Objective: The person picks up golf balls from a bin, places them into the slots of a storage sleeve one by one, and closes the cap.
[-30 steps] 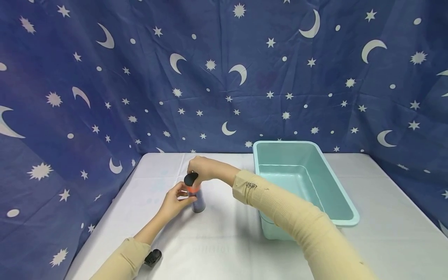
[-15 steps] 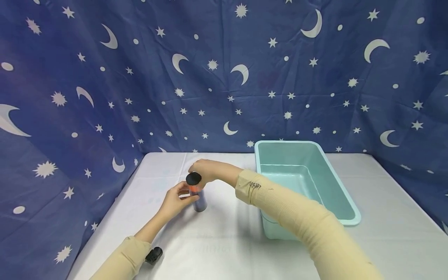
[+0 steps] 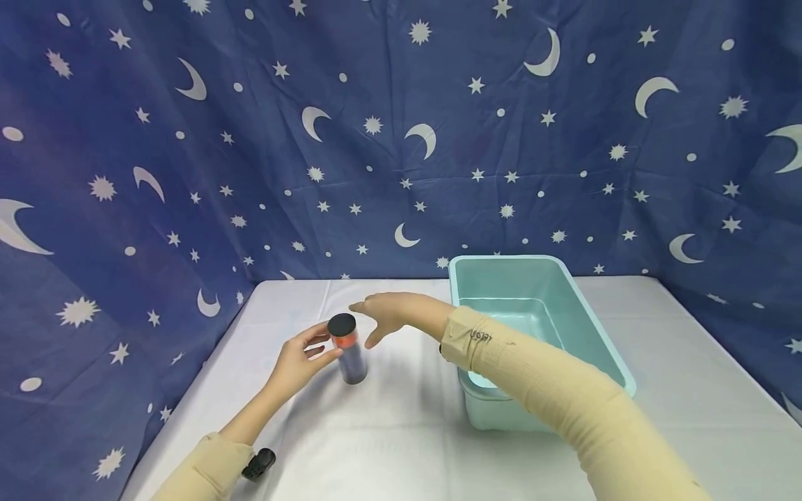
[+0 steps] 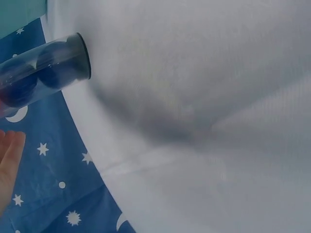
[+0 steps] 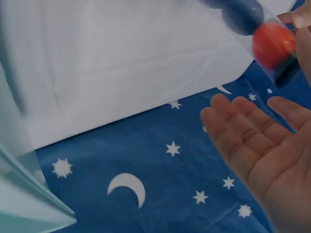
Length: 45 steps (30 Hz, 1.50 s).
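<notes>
A clear tube of balls (image 3: 353, 362) with a black cap stands nearly upright on the left of the table in the head view. An orange-red ball (image 5: 273, 44) sits at its capped end, with blue balls (image 4: 57, 64) below. My left hand (image 3: 297, 360) holds the tube near the top, thumb in front and fingers behind. In the left wrist view only the fingers show at the left edge, and the upper tube is cut off. Just right of the tube, my right hand (image 3: 393, 313) is apart from it, fingers extended and palm bare in the right wrist view.
A light teal plastic basin (image 3: 610, 341) stands right of the hands, partly behind the right sleeve (image 3: 532, 390). A small black object (image 3: 260, 463) shows beside the left sleeve. Behind the white-covered table (image 3: 388, 424) hangs a blue curtain (image 3: 376, 174) with moons and stars.
My right hand has let go of the tube's capped end and moved right, its fingers straightening. The left hand stays at the tube. The view has shifted slightly.
</notes>
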Each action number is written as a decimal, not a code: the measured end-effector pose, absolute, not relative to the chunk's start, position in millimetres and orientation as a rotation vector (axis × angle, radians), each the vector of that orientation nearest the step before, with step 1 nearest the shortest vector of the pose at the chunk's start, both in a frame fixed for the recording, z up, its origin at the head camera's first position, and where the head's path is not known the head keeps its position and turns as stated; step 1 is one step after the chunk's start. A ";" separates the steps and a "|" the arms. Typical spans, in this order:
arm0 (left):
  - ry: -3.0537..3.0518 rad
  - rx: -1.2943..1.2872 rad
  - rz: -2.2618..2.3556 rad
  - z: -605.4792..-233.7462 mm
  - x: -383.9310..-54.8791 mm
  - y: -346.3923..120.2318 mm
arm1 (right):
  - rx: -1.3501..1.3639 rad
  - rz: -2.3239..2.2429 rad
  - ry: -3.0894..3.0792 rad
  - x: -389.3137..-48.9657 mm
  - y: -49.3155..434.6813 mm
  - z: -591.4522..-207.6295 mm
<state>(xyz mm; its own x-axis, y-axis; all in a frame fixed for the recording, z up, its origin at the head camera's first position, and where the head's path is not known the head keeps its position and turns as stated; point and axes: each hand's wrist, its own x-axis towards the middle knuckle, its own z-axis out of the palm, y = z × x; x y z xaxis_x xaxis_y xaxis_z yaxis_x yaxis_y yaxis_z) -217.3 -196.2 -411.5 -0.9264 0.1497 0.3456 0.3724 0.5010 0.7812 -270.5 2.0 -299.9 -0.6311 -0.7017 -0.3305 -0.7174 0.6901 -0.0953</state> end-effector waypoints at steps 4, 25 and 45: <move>-2.485 -0.499 -1.320 -407.6 -213.5 -199.0 | -1.103 0.154 2.540 -265.6 6.1 -293.1; -2.557 -0.857 -0.610 -384.7 -192.7 -212.6 | -1.326 0.315 2.367 -256.3 36.1 -295.1; -2.525 -0.985 -0.375 -378.5 -197.9 -212.9 | -1.372 0.193 2.344 -260.2 25.8 -297.5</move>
<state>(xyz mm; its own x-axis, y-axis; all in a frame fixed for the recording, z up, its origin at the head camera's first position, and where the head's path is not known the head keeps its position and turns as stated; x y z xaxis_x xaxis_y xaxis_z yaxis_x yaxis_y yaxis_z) -197.9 -212.9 -378.5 -0.6702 0.5834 0.4588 0.6916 0.7153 0.1008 -260.2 25.8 -297.5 -0.4274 -0.8014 -0.4185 -0.8590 0.5043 -0.0884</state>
